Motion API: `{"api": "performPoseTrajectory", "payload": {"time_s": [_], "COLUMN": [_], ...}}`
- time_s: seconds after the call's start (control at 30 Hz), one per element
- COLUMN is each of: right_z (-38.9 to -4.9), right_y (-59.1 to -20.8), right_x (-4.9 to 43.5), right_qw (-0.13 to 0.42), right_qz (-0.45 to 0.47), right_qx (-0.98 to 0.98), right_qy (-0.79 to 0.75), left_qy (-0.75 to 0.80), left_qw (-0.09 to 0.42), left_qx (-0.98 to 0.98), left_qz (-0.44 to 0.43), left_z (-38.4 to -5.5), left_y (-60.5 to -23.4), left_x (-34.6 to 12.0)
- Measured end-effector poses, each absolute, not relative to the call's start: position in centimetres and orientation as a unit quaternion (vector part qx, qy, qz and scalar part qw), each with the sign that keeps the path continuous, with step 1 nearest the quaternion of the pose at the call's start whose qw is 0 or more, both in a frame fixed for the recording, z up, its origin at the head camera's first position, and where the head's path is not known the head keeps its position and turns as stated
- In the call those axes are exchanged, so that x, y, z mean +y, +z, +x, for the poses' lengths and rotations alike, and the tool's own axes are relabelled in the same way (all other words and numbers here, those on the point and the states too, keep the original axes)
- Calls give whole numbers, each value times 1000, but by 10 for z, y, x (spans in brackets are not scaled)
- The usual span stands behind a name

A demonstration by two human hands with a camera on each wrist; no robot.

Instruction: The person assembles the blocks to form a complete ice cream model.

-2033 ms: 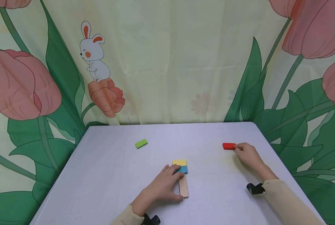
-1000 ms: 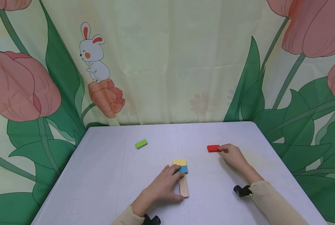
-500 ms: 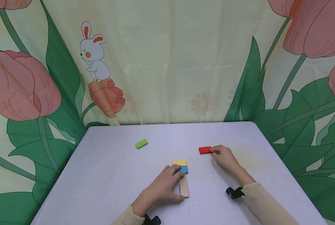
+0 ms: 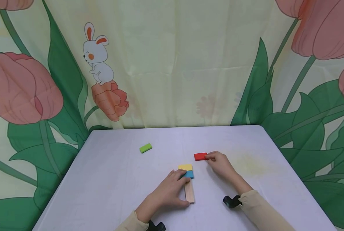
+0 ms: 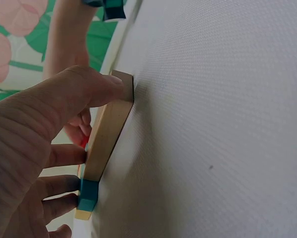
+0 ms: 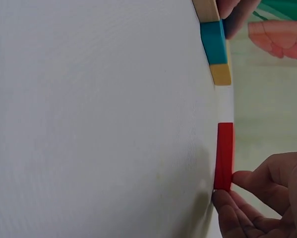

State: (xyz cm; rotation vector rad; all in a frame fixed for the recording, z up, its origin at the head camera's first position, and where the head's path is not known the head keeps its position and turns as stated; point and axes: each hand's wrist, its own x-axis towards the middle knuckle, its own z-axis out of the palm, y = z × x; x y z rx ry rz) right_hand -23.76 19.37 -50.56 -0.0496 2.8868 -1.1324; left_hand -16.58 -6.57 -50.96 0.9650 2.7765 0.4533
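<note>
In the head view my right hand (image 4: pixel 220 163) pinches the right end of a red block (image 4: pixel 200 156) between thumb and fingers. The right wrist view shows the red block (image 6: pixel 224 156) lying lengthwise, low over the white cloth. My left hand (image 4: pixel 169 190) rests spread along a row of blocks. Its thumb touches the near end of a plain wooden block (image 5: pixel 108 131), and its straight fingers touch the row's side, two of them at the blue block (image 5: pixel 89 194). Beyond the blue block lies a yellow block (image 4: pixel 185 167), partly apart from the red one.
A green block (image 4: pixel 145 148) lies toward the back left of the white-covered table (image 4: pixel 102 179). Behind the table hangs a curtain (image 4: pixel 172 64) printed with tulips and a rabbit. Black wrist cameras (image 4: pixel 232 201) sit on both wrists.
My right hand has carried the red block left and slightly nearer, from the right of the table toward the yellow block. The left hand and its row of blocks have stayed put.
</note>
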Motion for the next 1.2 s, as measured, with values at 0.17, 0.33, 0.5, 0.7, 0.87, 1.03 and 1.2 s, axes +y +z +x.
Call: {"api": "performPoseTrajectory", "payload": {"time_s": [0.17,0.33,0.5,0.7,0.87,1.03,1.2], "right_z": [-235,-233,-232,-232,-232,-231,-232], "right_y": [-506,-505,-506,-507,-508,-510,-511], "right_x": [181,171,161,153,147,142,136], "right_qw": [24,24,18,18,14,14,16], "right_qz": [-12,-15,-20,-23,-34,-44,-45], "right_qx": [928,925,924,922,919,918,917], "right_qy": [-371,-378,-382,-386,-392,-395,-397], "left_qy": [150,155,160,169,170,172,165], "left_qw": [84,90,92,95,94,95,88], "left_qx": [931,931,928,925,924,923,922], "left_qz": [322,317,323,327,330,332,338], "left_z": [-166,-166,-166,-168,-169,-169,-169], "left_y": [-509,-508,-507,-508,-509,-509,-509], "left_x": [-65,-66,-67,-68,-69,-68,-68]}}
